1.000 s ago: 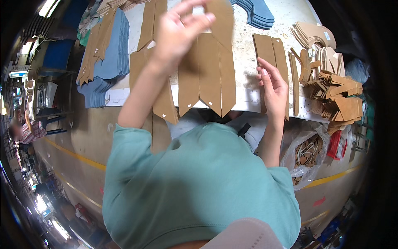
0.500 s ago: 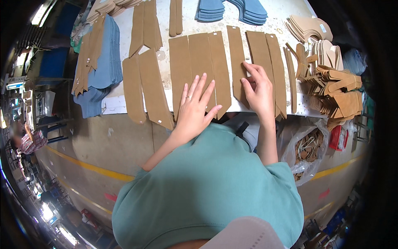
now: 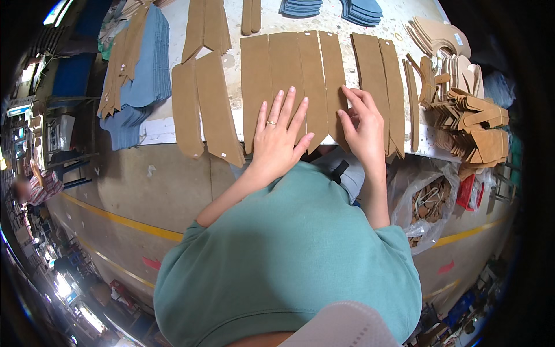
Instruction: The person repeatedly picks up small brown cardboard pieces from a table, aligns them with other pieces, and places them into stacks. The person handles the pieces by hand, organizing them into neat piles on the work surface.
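Observation:
My left hand [image 3: 276, 136] lies flat with fingers spread on a row of brown suede-like panels [image 3: 286, 63] with pointed lower ends, near the table's front edge. My right hand [image 3: 364, 124] is half curled, thumb and forefinger apart, their tips against the right edge of a narrower brown panel [image 3: 332, 69]. This panel lies close against the row, with only a thin line between. Right of that hand are two more long brown panels [image 3: 370, 61] and a slim strip [image 3: 411, 98]. Two loose brown panels [image 3: 211, 104] lie left of my left hand.
Stacks of blue pieces [image 3: 153, 63] stand at the left, more blue pieces [image 3: 361, 10] at the back. Bundled tan pieces [image 3: 480, 139] crowd the right table end. Below it sits a clear plastic bag [image 3: 425, 202] of scraps beside a red basket [image 3: 467, 194].
The narrow panel has slid left until it almost meets the row, with my right hand at its edge. My left hand stays on the row. The whole view has shifted slightly.

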`<action>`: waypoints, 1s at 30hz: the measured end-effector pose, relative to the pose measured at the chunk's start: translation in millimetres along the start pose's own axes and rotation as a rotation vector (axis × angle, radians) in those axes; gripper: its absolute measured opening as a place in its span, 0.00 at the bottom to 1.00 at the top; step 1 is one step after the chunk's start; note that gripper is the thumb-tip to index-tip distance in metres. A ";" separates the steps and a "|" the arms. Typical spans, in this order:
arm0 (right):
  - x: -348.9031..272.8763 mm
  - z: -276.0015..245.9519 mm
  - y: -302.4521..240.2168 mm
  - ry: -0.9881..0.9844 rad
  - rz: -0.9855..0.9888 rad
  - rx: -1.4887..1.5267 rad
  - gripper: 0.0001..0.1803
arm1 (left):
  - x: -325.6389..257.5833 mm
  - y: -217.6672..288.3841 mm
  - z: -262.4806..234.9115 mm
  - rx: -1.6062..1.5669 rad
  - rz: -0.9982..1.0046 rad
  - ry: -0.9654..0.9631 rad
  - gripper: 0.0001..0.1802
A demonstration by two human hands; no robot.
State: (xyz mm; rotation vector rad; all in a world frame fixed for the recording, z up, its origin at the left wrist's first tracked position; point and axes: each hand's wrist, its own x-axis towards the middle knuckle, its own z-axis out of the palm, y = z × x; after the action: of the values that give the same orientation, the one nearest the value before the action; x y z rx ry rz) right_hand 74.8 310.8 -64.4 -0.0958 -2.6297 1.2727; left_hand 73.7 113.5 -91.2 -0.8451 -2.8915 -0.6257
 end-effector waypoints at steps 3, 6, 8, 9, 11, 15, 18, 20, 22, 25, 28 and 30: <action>2.8 2.2 -3.1 0.066 -0.081 -0.136 0.19 | 1.7 0.5 -15.3 -0.110 0.023 -0.015 0.35; 12.4 4.4 -5.7 0.099 -0.225 -0.272 0.16 | 9.2 -14.8 -53.8 -0.362 0.028 -0.048 0.31; 15.9 8.4 -7.5 0.078 -0.246 -0.202 0.14 | 17.4 -28.2 -83.0 -0.428 0.040 0.010 0.23; 17.9 11.6 -7.9 0.028 -0.211 -0.170 0.12 | 25.5 -37.8 -96.3 -0.397 0.040 0.055 0.21; 20.0 18.3 -8.2 0.001 -0.218 -0.155 0.09 | 48.0 -58.3 -116.0 -0.333 0.033 0.151 0.17; 17.8 20.8 -4.1 0.010 -0.228 -0.137 0.09 | 113.2 -98.3 -121.2 -0.278 -0.039 0.303 0.10; 15.3 20.2 -0.6 0.024 -0.232 -0.092 0.09 | 150.9 -125.6 -101.4 -0.176 -0.112 0.280 0.08; 13.3 21.9 0.6 0.037 -0.249 -0.089 0.11 | 172.0 -144.0 -84.3 -0.091 -0.146 0.276 0.08; 11.4 23.7 1.3 0.037 -0.247 -0.088 0.13 | 189.3 -160.5 -68.5 -0.016 -0.207 0.277 0.10; 9.9 25.1 2.2 0.028 -0.259 -0.088 0.14 | 209.9 -175.3 -49.0 0.015 -0.254 0.384 0.14; 9.8 25.5 2.2 0.032 -0.262 -0.093 0.14 | 225.3 -180.8 -36.3 0.041 -0.314 0.417 0.16; 9.8 25.5 2.0 0.033 -0.266 -0.103 0.14 | 232.3 -182.7 -31.7 0.085 -0.345 0.398 0.16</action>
State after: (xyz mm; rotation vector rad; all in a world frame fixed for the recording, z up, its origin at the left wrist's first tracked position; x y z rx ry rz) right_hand 59.5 294.0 -79.7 0.2083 -2.5730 1.0387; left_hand -221.4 77.5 -88.6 -0.1784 -2.6801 -0.6059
